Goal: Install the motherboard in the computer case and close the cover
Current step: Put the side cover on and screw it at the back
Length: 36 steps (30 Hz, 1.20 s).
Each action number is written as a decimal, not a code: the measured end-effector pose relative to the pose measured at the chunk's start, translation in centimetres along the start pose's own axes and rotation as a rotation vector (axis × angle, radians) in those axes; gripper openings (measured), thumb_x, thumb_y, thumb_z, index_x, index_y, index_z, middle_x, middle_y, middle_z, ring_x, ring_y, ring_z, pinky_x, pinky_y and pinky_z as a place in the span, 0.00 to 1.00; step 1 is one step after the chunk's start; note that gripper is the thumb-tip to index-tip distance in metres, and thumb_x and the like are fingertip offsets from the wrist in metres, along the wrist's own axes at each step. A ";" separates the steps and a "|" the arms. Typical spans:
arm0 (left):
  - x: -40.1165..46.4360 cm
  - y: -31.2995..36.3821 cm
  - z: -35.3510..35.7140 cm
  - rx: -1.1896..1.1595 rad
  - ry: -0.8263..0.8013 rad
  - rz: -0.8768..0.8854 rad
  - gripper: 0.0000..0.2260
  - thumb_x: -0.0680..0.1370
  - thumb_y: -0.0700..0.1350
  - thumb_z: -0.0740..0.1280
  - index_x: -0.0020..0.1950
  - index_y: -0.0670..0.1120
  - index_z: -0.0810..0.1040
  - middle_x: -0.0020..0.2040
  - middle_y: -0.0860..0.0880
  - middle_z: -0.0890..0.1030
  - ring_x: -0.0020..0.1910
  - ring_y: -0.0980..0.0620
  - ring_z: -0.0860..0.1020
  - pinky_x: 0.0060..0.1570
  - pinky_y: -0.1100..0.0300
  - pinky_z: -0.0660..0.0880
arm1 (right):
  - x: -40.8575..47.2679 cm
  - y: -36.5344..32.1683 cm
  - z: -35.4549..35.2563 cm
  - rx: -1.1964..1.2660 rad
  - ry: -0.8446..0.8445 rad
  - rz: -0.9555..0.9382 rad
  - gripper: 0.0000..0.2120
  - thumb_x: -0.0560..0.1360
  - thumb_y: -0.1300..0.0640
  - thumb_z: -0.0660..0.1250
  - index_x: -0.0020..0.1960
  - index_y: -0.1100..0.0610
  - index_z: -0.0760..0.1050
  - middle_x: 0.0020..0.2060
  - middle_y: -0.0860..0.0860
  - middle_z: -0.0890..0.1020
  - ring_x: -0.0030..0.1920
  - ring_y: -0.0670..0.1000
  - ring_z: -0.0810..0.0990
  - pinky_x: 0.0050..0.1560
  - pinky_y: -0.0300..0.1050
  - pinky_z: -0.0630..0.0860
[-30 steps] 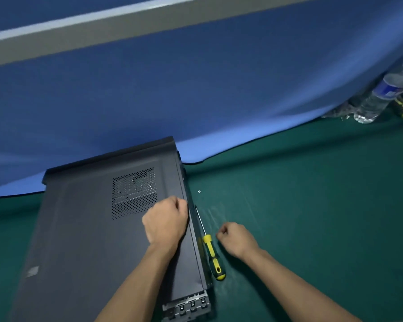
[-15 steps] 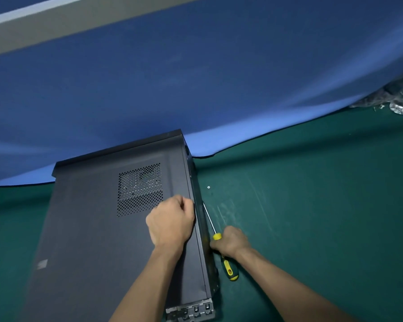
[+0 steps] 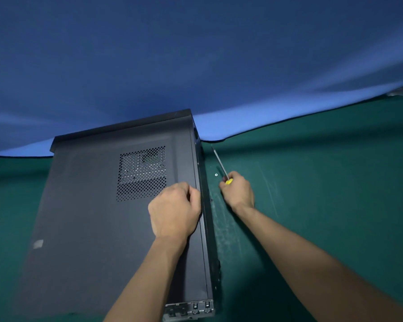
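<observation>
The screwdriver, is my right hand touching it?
Touching. The head view shows the right hand wrapped around the screwdriver handle, shaft sticking out past the fingers.

The right hand point(image 3: 238, 191) now grips the screwdriver point(image 3: 222, 168), which a second ago lay untouched on the surface point(image 3: 323, 194). Its shaft now points away, lifted.

Open green mat point(image 3: 323, 182) right of case point(image 3: 98, 217); one screw point(image 3: 216, 175) lies there.
</observation>
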State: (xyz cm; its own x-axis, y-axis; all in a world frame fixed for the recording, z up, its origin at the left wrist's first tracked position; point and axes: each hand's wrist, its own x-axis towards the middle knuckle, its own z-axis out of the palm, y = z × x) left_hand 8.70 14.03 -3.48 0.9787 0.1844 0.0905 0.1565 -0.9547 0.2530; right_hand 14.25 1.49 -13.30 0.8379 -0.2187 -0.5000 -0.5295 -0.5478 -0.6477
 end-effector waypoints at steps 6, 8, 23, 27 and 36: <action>-0.1 -0.1 -0.1 -0.036 0.014 -0.008 0.18 0.72 0.45 0.61 0.26 0.50 0.55 0.23 0.55 0.61 0.23 0.51 0.62 0.24 0.64 0.54 | 2.9 -1.6 1.4 -0.009 0.045 0.016 0.06 0.74 0.49 0.69 0.44 0.51 0.78 0.43 0.54 0.83 0.47 0.58 0.80 0.40 0.42 0.69; 0.0 0.1 0.0 -0.042 0.024 -0.004 0.16 0.71 0.45 0.60 0.26 0.50 0.57 0.23 0.55 0.62 0.23 0.51 0.62 0.24 0.64 0.54 | 3.3 -1.8 1.7 -0.027 0.068 0.028 0.05 0.74 0.51 0.69 0.44 0.53 0.79 0.43 0.54 0.84 0.47 0.58 0.81 0.40 0.42 0.68; -0.5 0.0 -0.3 -0.050 0.083 0.056 0.15 0.79 0.47 0.59 0.33 0.48 0.60 0.25 0.55 0.62 0.25 0.48 0.65 0.29 0.58 0.57 | -3.8 -0.3 -4.3 0.353 0.098 -0.064 0.09 0.73 0.57 0.70 0.35 0.51 0.77 0.32 0.50 0.80 0.34 0.52 0.76 0.37 0.45 0.73; -0.5 -0.5 -1.5 -0.157 -0.023 -0.006 0.05 0.79 0.45 0.56 0.44 0.48 0.68 0.34 0.53 0.75 0.35 0.48 0.72 0.39 0.56 0.62 | -8.9 -1.1 -7.1 0.381 0.069 -0.150 0.11 0.73 0.57 0.71 0.32 0.50 0.77 0.22 0.43 0.73 0.24 0.45 0.68 0.27 0.40 0.66; -7.5 -0.9 -9.7 -1.054 -0.589 -0.153 0.17 0.84 0.46 0.51 0.46 0.41 0.76 0.29 0.45 0.78 0.18 0.53 0.67 0.20 0.68 0.57 | -22.4 -5.2 -6.6 0.448 0.075 -0.362 0.11 0.72 0.57 0.73 0.32 0.53 0.75 0.22 0.44 0.76 0.23 0.44 0.70 0.28 0.40 0.68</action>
State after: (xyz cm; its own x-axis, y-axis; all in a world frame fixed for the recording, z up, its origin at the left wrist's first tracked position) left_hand -0.06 15.79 4.99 0.9130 -0.1178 -0.3906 0.3587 -0.2244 0.9061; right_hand -0.90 3.90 5.03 0.9745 -0.1466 -0.1699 -0.1982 -0.2066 -0.9582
